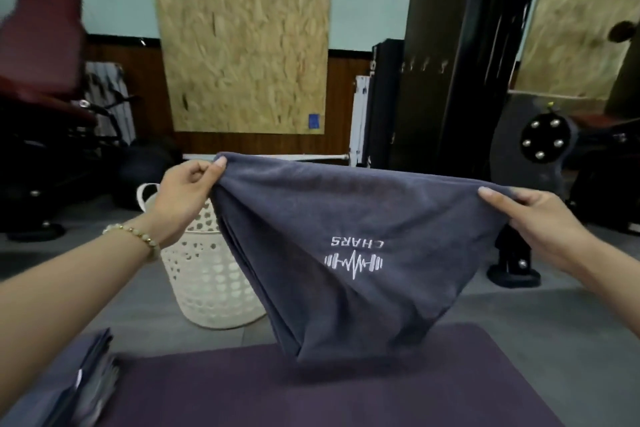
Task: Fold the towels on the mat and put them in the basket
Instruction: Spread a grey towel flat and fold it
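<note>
A grey towel (346, 218) with a white logo hangs in the air above the purple mat (311, 388), sagging to a point near the mat's far edge. My left hand (188, 189) pinches its left top corner. My right hand (533, 218) grips its right top corner. A cream perforated basket (204, 274) stands on the floor beyond the mat, partly hidden behind the towel and my left wrist. More grey towels (86, 378) lie stacked at the mat's left edge, blurred.
Grey tiled floor (519, 308) surrounds the mat. Gym machines stand to the left (52, 121) and right (540, 142), with a black weight base (512, 270) on the floor right of the towel. A chipboard panel (242, 35) leans on the back wall.
</note>
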